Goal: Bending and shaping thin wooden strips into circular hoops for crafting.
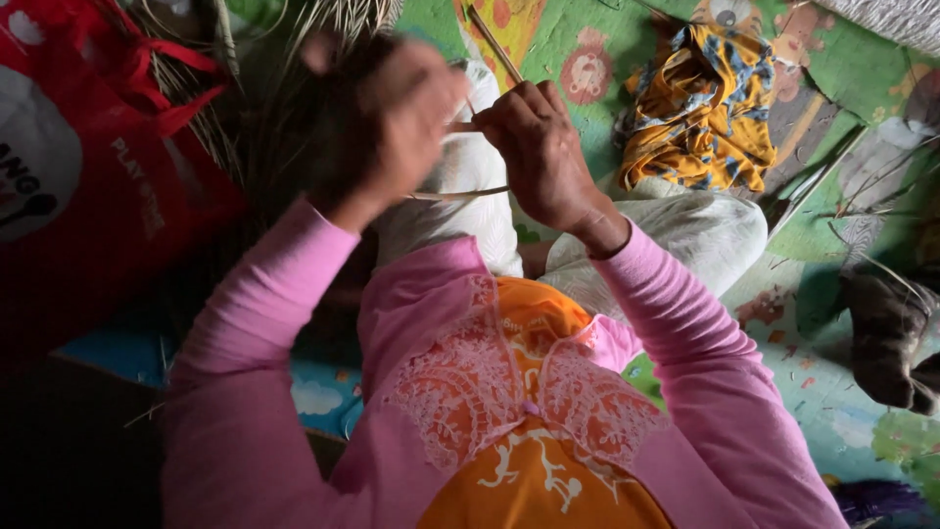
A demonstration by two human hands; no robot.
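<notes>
Seated on the floor mat (832, 78), a person's right hand (539, 147) pinches a thin pale strip (460, 194); blurred left hand (392, 127) closed beside it; red bag (98, 167) at the mat's left edge.

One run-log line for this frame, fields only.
left hand: blurred, at thin strip | right hand: pinching strip end | setting: patterned mat, red bag left, yellow cloth right

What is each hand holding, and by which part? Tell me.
The right hand pinches a thin pale strip near its upper end. The left hand is too blurred to tell.
</notes>
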